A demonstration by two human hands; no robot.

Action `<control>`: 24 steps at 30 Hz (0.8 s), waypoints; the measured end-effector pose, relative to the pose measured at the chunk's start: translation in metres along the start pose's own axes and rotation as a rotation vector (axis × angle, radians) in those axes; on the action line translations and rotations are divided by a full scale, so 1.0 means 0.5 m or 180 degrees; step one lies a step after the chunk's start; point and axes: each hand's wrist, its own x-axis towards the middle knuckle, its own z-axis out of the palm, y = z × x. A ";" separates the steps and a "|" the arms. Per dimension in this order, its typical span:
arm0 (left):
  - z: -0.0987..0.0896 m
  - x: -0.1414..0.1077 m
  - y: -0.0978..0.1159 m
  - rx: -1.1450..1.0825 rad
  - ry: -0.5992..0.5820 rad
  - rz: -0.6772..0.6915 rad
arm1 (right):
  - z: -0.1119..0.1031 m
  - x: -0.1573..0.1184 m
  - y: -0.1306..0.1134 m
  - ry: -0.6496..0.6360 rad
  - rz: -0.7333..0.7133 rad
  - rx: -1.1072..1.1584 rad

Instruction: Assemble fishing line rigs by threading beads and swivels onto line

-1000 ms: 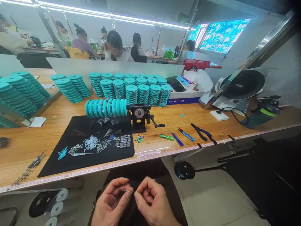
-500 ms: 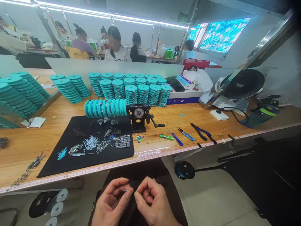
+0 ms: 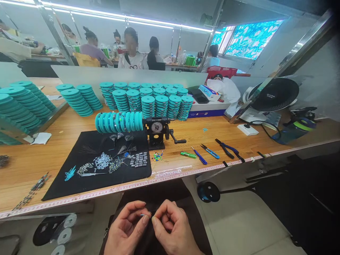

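My left hand [image 3: 130, 226] is closed in a pinch over my lap, in front of the table edge, with a tiny light-blue piece [image 3: 143, 215] between thumb and fingers. Close beside it, my right hand [image 3: 172, 225] pinches thumb against forefinger; whatever lies between those fingertips is too small to make out. The two sets of fingertips nearly touch. Beyond them, a black mat [image 3: 106, 180] on the table bears small grey cylinders [image 3: 139, 159], pale-blue beads [image 3: 102, 161] and light-blue sticks [image 3: 70, 173].
A hand-cranked winder [image 3: 156, 131] carries turquoise spools [image 3: 119, 122]. Stacked spools [image 3: 148, 106] stand behind it. Pliers [image 3: 225, 148], blue snips [image 3: 210, 151], a blue-handled tool [image 3: 199, 156] and a green tube [image 3: 188, 154] lie at the right. Several people sit in the background.
My hands have barely moved and keep their pinches. A person across the partition has raised their head, and one at the far left has moved an arm.
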 end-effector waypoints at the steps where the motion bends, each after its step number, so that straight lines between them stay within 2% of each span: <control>1: -0.001 0.001 -0.002 -0.0019 -0.0019 -0.0014 | 0.001 0.000 0.000 0.0005 -0.0007 -0.0009; 5: -0.005 0.005 -0.008 -0.0193 -0.0071 -0.0109 | 0.001 -0.001 -0.005 0.0043 -0.0067 -0.0151; 11: -0.004 0.008 -0.010 -0.0329 -0.0035 -0.0283 | 0.000 -0.005 -0.009 0.0342 -0.0207 -0.0329; 20: 0.003 0.005 -0.010 -0.0419 -0.0057 -0.0317 | 0.001 0.000 -0.008 0.0129 -0.0134 -0.0360; 24: 0.004 0.003 -0.010 -0.0338 -0.0032 -0.0280 | 0.005 -0.002 -0.009 0.0216 -0.0090 -0.0125</control>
